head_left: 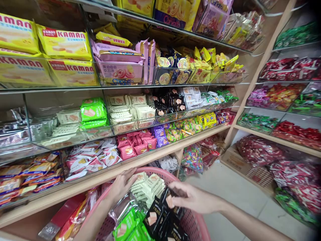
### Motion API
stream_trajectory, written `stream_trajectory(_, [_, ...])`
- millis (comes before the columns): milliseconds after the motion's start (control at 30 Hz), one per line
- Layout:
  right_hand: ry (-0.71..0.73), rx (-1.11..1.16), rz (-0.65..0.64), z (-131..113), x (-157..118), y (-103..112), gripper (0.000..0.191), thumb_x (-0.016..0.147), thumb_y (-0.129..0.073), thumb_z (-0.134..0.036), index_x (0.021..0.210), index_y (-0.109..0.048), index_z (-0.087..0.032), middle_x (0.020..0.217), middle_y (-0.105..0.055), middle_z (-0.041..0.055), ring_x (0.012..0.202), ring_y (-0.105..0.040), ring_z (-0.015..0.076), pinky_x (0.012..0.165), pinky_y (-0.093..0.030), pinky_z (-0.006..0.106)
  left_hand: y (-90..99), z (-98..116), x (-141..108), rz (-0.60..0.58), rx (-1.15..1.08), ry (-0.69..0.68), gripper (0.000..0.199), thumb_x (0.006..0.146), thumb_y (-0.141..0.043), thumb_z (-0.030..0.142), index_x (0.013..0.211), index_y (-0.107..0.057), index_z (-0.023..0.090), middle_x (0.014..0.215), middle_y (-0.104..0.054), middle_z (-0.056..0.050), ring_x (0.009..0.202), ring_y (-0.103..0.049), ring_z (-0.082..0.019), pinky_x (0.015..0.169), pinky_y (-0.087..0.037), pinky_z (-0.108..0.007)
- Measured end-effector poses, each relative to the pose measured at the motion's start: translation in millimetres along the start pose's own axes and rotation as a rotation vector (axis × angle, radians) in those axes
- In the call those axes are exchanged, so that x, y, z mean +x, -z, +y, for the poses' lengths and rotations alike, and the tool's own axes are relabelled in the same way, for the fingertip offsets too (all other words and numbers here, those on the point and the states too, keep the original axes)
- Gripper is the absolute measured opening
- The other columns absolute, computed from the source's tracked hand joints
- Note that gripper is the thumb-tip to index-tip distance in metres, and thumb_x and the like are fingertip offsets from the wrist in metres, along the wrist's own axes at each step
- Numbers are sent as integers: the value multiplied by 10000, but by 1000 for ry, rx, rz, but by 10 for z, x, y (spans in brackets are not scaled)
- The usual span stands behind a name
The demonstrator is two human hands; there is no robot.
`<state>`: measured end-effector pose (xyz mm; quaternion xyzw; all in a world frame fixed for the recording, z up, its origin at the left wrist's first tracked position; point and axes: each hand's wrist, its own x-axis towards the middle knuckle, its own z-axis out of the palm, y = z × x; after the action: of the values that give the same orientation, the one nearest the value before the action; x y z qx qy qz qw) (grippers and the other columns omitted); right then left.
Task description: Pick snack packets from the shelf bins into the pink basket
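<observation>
A pink plastic basket (200, 225) below the shelves holds cream wafer packets (147, 187), black wafer packets (156, 214), green wafer packets (130, 226) and some silvery packets (125, 207). My left hand (123, 184) reaches over the basket's left side, its fingers stretched out beside the cream packets, with nothing visible in them. From the right, my right hand (193, 196) curls its fingers and thumb round a black packet (167, 200) at the top of the black pile. Part of that packet is hidden by the fingers.
Glass-fronted shelves hold yellow wafer packs (66, 43), black packets (170, 100), cream packets (121, 113) and pink packets (135, 145). A wooden shelf edge (100, 182) runs just behind the basket. Bagged sweets (260, 150) lie on the right over a cardboard box (240, 167).
</observation>
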<state>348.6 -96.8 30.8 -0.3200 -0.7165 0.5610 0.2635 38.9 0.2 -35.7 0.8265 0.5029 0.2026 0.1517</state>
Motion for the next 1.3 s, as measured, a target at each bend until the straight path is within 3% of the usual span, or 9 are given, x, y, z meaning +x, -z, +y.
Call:
stream_trajectory(133, [-66, -137, -212, 97, -34, -114, 385, 815, -640, -466, 1057, -667, -168, 882, -660, 28, 788, -577, 144, 719, -459, 249, -20, -26, 5, -3, -12, 3, 613, 947, -330, 543, 1339, -534, 120, 1398, -507, -98, 1316, -452, -217, 1124, -320, -352])
stream_trajectory(267, [-174, -209, -221, 355, 32, -198, 461, 655, -786, -333, 1071, -695, -158, 830, -657, -4, 725, -561, 117, 649, -435, 196, -55, -86, -4, 5, -5, 34, 607, 940, -343, 548, 1359, -516, 144, 1412, -490, -93, 1324, -442, -225, 1127, -321, -365])
stream_trajectory(433, [-174, -449, -240, 497, 80, -287, 306, 692, -692, -107, 985, -723, -193, 934, -719, -5, 857, -635, 145, 759, -438, 201, -69, -121, 3, -8, 14, 38, 612, 948, -324, 545, 1373, -498, 142, 1428, -470, -88, 1344, -415, -228, 1136, -309, -381])
stream_trajectory(633, [-247, -570, -122, 612, 142, -381, 246, 690, -710, -186, 933, -698, -225, 1008, -711, 11, 960, -624, 194, 773, -416, 218, -41, -67, 6, -12, -1, 48, 646, 942, -307, 571, 1373, -496, 129, 1423, -475, -86, 1345, -414, -218, 1145, -298, -356])
stream_trajectory(900, [-294, -684, 89, 668, 132, -482, 380, 612, -763, -288, 911, -537, -222, 988, -621, 14, 834, -582, 191, 657, -368, 233, -49, -83, -5, -12, 4, 41, 626, 947, -317, 552, 1388, -475, 137, 1427, -470, -80, 1351, -404, -225, 1140, -306, -359])
stream_trajectory(1100, [-322, -786, 110, 607, 112, -520, 460, 591, -765, -237, 969, -505, -223, 1026, -566, 22, 842, -590, 197, 659, -393, 241, -85, -133, 0, 12, -17, 39, 570, 941, -366, 531, 1378, -498, 189, 1425, -477, -59, 1361, -388, -247, 1142, -302, -400])
stream_trajectory(1300, [-259, -983, 34, 487, 105, -564, 252, 732, -653, -263, 920, -492, -215, 962, -630, 35, 683, -628, 201, 526, -313, 256, -71, -108, -6, 3, -26, 49, 590, 946, -346, 535, 1388, -483, 169, 1430, -470, -72, 1362, -387, -239, 1146, -299, -389])
